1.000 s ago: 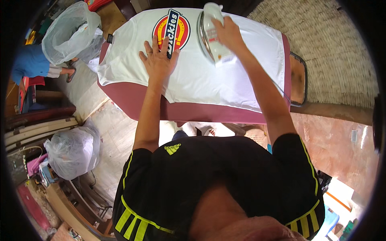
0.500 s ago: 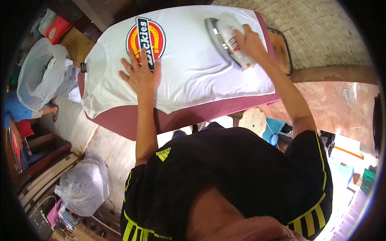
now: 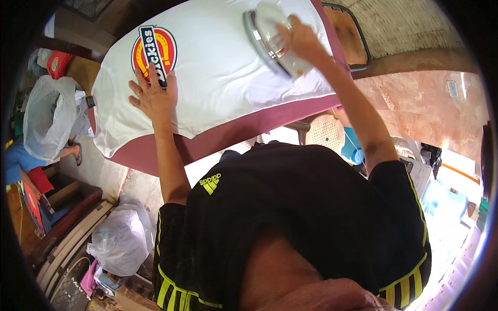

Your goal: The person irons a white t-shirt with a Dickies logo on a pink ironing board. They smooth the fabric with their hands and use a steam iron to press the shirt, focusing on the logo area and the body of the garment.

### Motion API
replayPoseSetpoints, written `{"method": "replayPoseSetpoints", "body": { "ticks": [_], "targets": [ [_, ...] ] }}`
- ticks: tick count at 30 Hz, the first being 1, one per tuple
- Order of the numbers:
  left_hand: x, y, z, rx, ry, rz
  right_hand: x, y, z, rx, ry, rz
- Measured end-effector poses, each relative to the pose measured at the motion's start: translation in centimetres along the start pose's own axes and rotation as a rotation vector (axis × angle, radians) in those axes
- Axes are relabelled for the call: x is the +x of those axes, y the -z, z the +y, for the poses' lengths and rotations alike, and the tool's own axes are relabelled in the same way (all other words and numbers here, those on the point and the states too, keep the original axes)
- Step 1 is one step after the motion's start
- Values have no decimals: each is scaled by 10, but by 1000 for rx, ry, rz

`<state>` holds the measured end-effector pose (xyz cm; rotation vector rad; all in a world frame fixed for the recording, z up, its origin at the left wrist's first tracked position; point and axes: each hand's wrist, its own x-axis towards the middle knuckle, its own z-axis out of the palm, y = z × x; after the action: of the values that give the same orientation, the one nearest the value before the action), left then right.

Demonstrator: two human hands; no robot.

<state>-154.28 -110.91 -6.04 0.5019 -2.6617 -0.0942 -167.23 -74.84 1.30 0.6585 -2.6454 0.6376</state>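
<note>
A white T-shirt (image 3: 212,67) with a round red, yellow and dark printed emblem (image 3: 167,52) lies spread over a maroon-covered board (image 3: 233,123). My left hand (image 3: 155,101) rests flat on the shirt, fingers spread, their tips over the lower edge of the emblem. Farther right, my right hand (image 3: 303,42) is wrapped around the handle of a white and silver clothes iron (image 3: 268,44). The iron is slightly blurred, and its soleplate is hidden against the cloth. Soft creases run through the shirt below it.
Clear plastic bags stand at the left (image 3: 46,122) and lower left (image 3: 123,236). Another person's blue-clothed body (image 3: 23,163) shows at the left edge. A beige perforated stool (image 3: 326,132) is beyond the board's near edge. A brown panel with a dark frame (image 3: 350,36) borders the board's right end.
The view has shifted, so the board and shirt appear farther left and higher. The iron has moved slightly away from me across the shirt. My left hand stays flat by the emblem.
</note>
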Motion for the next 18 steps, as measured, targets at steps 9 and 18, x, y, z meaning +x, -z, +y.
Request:
{"method": "replayPoseSetpoints", "body": {
  "ticks": [9,18],
  "targets": [
    [-1,1,10,7,37,-38,-50,71,32,-120,-75,-237],
    [3,-8,12,46,5,-20,104,42,209,-206,-296,17]
  ]
}}
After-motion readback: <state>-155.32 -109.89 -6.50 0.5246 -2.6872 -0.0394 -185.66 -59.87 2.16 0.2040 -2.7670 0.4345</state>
